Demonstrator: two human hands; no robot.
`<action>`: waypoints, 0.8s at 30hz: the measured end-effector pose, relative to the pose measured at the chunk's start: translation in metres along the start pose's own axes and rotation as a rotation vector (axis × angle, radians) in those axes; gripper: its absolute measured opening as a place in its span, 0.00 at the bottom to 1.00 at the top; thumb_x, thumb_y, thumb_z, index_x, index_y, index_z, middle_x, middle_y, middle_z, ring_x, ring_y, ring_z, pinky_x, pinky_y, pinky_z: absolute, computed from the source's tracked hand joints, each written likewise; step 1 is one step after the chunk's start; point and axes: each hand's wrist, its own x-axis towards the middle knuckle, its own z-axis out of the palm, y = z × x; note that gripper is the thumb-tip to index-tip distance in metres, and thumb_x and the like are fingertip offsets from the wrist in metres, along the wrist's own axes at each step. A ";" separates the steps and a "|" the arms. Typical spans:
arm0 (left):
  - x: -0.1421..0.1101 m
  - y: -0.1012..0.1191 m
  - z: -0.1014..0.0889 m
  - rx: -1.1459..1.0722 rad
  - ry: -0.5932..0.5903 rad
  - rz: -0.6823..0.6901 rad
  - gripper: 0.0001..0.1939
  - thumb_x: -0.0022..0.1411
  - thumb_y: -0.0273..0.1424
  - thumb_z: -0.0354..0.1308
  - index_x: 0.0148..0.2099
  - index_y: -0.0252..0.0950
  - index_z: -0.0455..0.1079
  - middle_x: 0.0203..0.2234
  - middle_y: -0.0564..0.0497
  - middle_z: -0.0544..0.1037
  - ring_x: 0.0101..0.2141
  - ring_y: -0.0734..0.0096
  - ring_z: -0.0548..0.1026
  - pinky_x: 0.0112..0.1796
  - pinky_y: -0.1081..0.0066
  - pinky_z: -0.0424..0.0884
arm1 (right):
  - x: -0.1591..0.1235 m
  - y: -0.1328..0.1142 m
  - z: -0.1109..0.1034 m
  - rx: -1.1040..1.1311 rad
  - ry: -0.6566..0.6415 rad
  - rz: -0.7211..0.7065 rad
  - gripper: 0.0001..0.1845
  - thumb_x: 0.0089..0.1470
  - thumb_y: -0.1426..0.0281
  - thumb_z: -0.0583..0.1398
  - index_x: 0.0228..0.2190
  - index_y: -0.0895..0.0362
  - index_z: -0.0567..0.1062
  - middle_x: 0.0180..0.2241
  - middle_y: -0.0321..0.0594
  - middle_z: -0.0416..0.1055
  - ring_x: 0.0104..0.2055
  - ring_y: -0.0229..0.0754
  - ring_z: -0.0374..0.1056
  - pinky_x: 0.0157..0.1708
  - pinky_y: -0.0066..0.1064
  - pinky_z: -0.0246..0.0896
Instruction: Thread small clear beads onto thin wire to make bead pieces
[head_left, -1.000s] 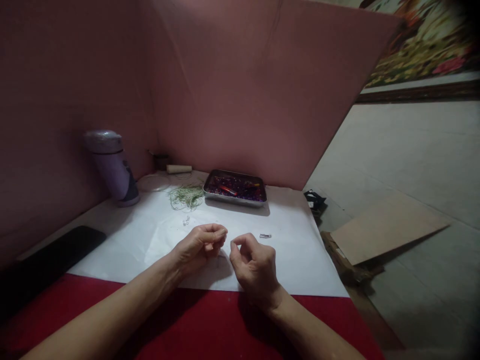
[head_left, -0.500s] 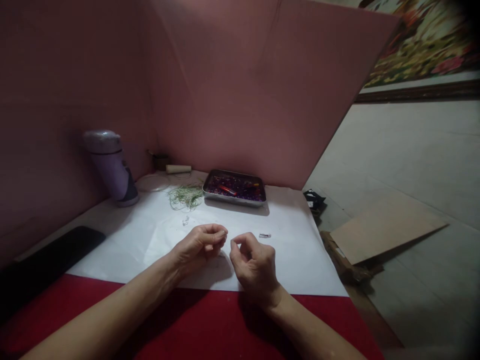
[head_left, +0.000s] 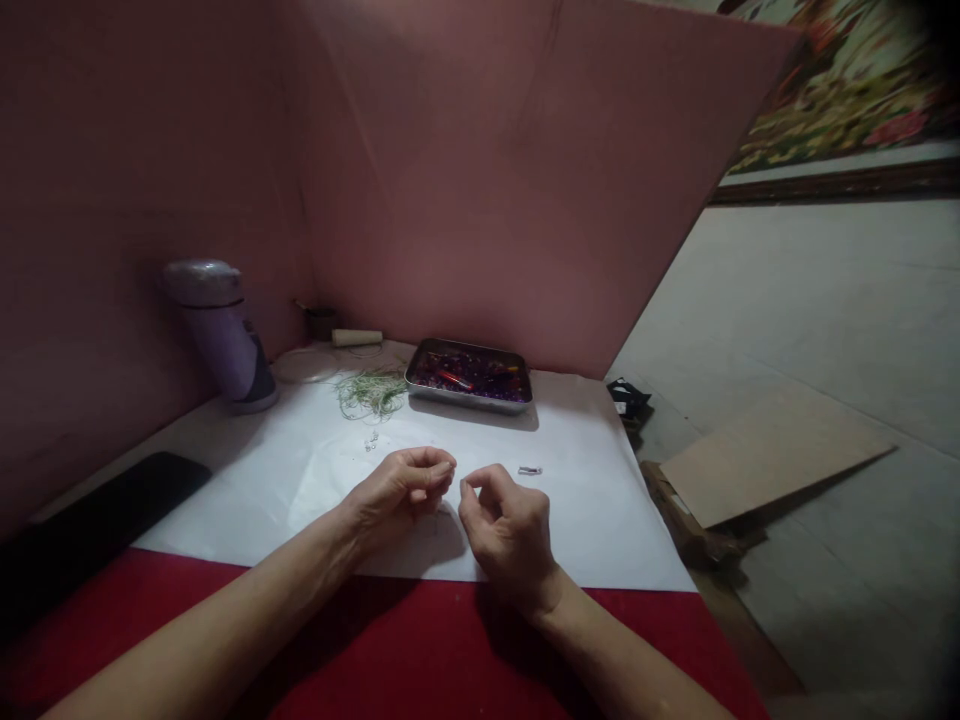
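Observation:
Over the front part of a white paper sheet (head_left: pixel 600 540), my left hand (head_left: pixel 409 485) is closed in a pinch, thumb against forefinger. Something tiny may be between the fingertips, too small to name. Just to its right, a small gap away, my right hand (head_left: pixel 510 525) also pinches, its fingertips turned toward the left ones; what it grips cannot be made out. A small metal clip-like piece (head_left: pixel 530 471) lies on the paper beyond my right hand. Several tiny clear rings or beads (head_left: pixel 371 441) rest beyond my left hand.
A metal tray (head_left: pixel 472 402) of dark purple beads with a red-handled tool stands at the back, beside tangled green thread (head_left: pixel 371 393). Further left are a pale cylinder (head_left: pixel 357 338), a purple thermos (head_left: pixel 225 345) and a black flat object (head_left: pixel 150 490). Cardboard (head_left: pixel 772 455) lies right, below the table.

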 end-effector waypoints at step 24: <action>0.001 0.000 -0.001 0.008 0.009 0.010 0.07 0.46 0.27 0.64 0.26 0.29 0.70 0.19 0.53 0.65 0.18 0.84 0.55 0.19 0.79 0.49 | -0.001 -0.001 0.000 0.000 0.008 -0.014 0.05 0.50 0.72 0.56 0.23 0.58 0.69 0.13 0.27 0.57 0.14 0.30 0.53 0.18 0.22 0.48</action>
